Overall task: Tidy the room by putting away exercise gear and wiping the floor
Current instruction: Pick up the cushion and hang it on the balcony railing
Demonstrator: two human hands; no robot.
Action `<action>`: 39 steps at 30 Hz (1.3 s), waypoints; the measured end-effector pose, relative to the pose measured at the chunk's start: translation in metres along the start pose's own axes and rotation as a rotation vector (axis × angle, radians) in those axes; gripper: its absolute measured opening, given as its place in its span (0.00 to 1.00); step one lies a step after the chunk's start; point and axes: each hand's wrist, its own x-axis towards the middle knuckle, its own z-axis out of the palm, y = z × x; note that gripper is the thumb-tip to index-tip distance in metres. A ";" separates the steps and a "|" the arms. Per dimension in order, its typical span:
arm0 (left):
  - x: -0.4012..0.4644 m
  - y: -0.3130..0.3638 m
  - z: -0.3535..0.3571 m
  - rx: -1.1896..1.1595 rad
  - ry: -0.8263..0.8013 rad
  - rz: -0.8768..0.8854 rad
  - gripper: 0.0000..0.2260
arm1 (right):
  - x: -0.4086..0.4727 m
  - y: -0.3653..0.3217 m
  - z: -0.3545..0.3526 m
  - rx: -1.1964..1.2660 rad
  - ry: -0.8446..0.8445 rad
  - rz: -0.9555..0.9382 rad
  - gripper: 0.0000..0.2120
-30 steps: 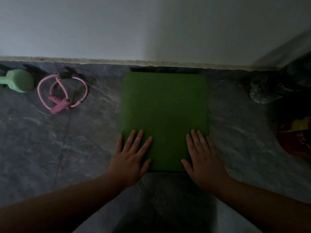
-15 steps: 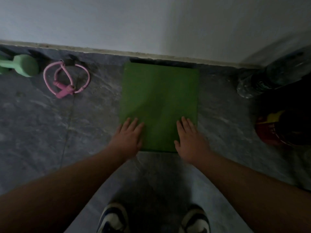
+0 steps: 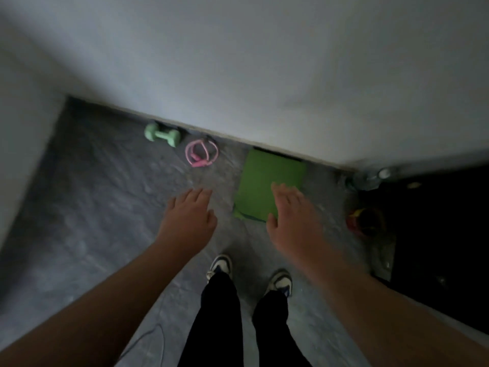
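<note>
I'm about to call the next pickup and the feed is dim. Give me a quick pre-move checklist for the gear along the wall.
1. Left hand free: ok, fingers straight, holding nothing.
2. Right hand free: ok, open, in front of the green mat in this view; contact cannot tell.
3. Mat folded flat by the wall: ok.
4. Pink jump rope coiled, apart from the mat: ok.
5. Green dumbbell on the floor by the wall, unobstructed: ok.
6. Items at right, bottle and red container: cannot tell, too dark.
</note>
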 end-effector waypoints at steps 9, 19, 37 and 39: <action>-0.143 -0.004 -0.247 0.012 0.235 -0.032 0.30 | -0.096 -0.146 -0.221 -0.007 0.217 -0.311 0.32; -0.273 -0.022 -0.285 -0.033 0.438 -0.366 0.31 | -0.136 -0.218 -0.266 0.045 0.209 -0.677 0.29; -0.576 0.136 -0.148 -0.290 0.635 -1.378 0.28 | -0.306 -0.244 -0.206 -0.059 -0.181 -1.489 0.30; -0.612 0.159 -0.129 -0.314 0.640 -1.485 0.29 | -0.340 -0.248 -0.196 -0.122 -0.238 -1.552 0.30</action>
